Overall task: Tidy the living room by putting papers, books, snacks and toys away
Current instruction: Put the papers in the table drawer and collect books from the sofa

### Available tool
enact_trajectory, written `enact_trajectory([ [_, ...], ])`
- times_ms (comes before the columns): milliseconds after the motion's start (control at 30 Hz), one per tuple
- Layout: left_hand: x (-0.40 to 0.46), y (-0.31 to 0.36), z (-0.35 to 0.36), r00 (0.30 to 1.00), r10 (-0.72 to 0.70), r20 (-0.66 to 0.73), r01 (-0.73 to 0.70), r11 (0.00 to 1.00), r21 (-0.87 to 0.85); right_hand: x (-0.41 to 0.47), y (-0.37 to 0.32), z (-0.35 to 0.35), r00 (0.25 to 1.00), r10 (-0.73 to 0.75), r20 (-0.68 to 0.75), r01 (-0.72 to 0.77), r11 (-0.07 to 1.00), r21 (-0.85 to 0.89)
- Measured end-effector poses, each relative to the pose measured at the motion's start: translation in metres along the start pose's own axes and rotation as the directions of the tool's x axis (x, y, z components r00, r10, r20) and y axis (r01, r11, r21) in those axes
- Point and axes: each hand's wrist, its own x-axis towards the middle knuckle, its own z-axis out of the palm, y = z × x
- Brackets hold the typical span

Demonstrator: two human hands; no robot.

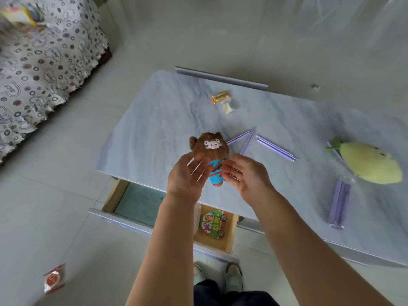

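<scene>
A small brown pig plush toy (pixel 209 144) in a blue outfit is held up between my hands, over the front edge of the grey marble-look table (pixel 154 115). My left hand (pixel 187 175) touches its left side with straight fingers. My right hand (pixel 245 175) pinches the toy's blue body with curled fingers. Below my forearms the table's drawer (pixel 136 204) stands pulled out, with a colourful packet (pixel 212 224) lying in its right part. On the table's right lies a yellow-green fruit plush (pixel 371 162).
Purple sticks (pixel 273 146) lie across the table's middle, and more purple sticks (pixel 339 204) lie near its right front edge. A gold-wrapped snack (pixel 219 97) sits toward the back. A red-and-white snack packet (pixel 54 279) lies on the floor, left. A patterned sofa cover (pixel 33 74) fills the upper left.
</scene>
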Motion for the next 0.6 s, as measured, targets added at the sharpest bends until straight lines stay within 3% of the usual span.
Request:
enact_trajectory([
  [267, -0.036, 0.020, 0.049, 0.990, -0.001, 0.140, -0.009, 0.997, 0.074, -0.036, -0.051, -0.016, 0.990, -0.101, -0.100, 0.105, 0.994, 0.031],
  [600, -0.076, 0.075, 0.030, 0.985, 0.158, 0.067, -0.160, 0.987, 0.030, -0.058, -0.077, -0.007, 0.990, -0.139, -0.004, 0.139, 0.990, 0.011],
])
